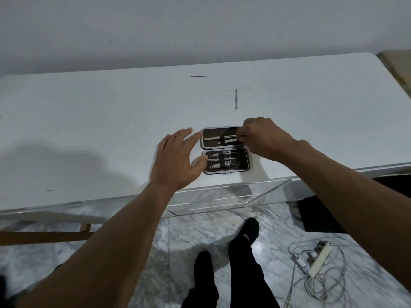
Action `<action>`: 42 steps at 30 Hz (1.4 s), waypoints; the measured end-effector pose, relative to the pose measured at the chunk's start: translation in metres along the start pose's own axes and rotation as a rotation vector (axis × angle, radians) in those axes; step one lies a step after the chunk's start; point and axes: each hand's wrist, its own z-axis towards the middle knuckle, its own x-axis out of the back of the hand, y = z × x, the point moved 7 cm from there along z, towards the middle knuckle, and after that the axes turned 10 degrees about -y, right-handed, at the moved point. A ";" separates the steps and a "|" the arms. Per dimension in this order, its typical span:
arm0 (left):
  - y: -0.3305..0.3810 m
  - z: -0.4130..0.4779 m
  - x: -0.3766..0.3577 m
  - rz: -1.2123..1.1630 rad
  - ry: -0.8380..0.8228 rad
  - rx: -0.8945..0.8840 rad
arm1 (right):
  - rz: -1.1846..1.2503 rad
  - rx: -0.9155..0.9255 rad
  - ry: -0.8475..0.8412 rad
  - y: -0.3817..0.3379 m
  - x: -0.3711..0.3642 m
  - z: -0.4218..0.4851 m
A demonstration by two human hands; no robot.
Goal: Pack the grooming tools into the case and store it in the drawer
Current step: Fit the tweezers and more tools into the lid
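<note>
Open black hinged grooming case (244, 162) lies at 6 o'clock edge of white bench (89, 130). Flat left hand (178, 156), fingers straight, touches case's 9 o'clock side; judged bracing. Pinching right hand (262, 138) holds slim steel tool (222, 137) in far half, apparently seating it under strap. Still unpacked at 12 o'clock: dark double-ended pusher (236, 99), thin dark pin (200, 76).

Dark case (243, 161) lies open flat, tools (216, 155) strapped in both halves; beyond it a double-ended pusher (236, 99), farther a thin pick (200, 76)

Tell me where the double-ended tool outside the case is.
In the head view the double-ended tool lies on the white tabletop, just beyond the open case and the right hand, with a thin straight tool farther back to its left.
</note>
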 end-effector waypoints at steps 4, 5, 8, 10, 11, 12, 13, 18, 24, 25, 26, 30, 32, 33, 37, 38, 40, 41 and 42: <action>0.001 0.000 0.001 -0.002 0.002 -0.003 | 0.005 -0.025 0.008 -0.001 0.000 0.002; 0.001 0.000 0.001 0.001 0.003 -0.002 | 0.005 -0.027 0.010 -0.001 0.000 0.002; 0.001 0.000 0.000 0.001 0.002 -0.004 | -0.006 -0.019 0.018 -0.002 0.000 0.002; 0.000 0.000 0.000 -0.005 0.002 -0.001 | -0.024 -0.010 0.022 -0.005 -0.001 0.003; 0.000 0.000 0.000 -0.009 0.001 0.001 | -0.039 -0.006 0.025 -0.007 -0.001 0.003; 0.000 0.000 0.000 -0.013 0.001 0.003 | -0.053 -0.003 0.029 -0.008 0.000 0.003; 0.000 0.000 0.000 -0.016 0.003 0.004 | -0.060 -0.001 0.032 -0.008 0.001 0.004; -0.001 0.000 0.001 -0.016 0.018 0.002 | -0.070 0.004 -0.019 -0.006 0.003 0.002; 0.000 0.000 0.001 -0.010 0.018 0.004 | -0.070 0.001 -0.026 -0.003 0.004 0.000; -0.001 0.000 0.001 -0.010 0.016 0.005 | -0.066 -0.002 -0.021 -0.002 0.005 -0.001; -0.001 0.000 0.000 -0.011 0.015 0.005 | -0.057 -0.007 -0.021 0.000 0.005 -0.003; -0.001 0.001 0.000 -0.007 0.015 0.007 | -0.029 0.002 -0.033 0.003 0.005 -0.004; -0.001 0.001 -0.001 -0.006 0.012 0.009 | -0.006 0.005 -0.042 0.005 0.005 -0.003; -0.001 0.001 -0.001 -0.008 0.011 0.008 | 0.012 0.002 -0.042 0.006 0.006 -0.002; -0.001 0.000 0.001 -0.013 0.014 0.007 | 0.049 -0.018 -0.032 0.013 0.007 -0.002; -0.001 0.000 0.001 -0.011 0.014 0.008 | 0.056 -0.023 -0.030 0.013 0.007 -0.001; -0.001 0.000 0.001 -0.006 0.016 0.009 | 0.074 -0.030 -0.034 0.014 0.006 -0.001; -0.001 0.000 0.001 -0.005 0.016 0.008 | 0.095 -0.037 -0.040 0.015 0.006 0.000; -0.001 0.000 0.001 -0.004 0.016 0.007 | 0.127 -0.049 -0.049 0.016 0.006 0.000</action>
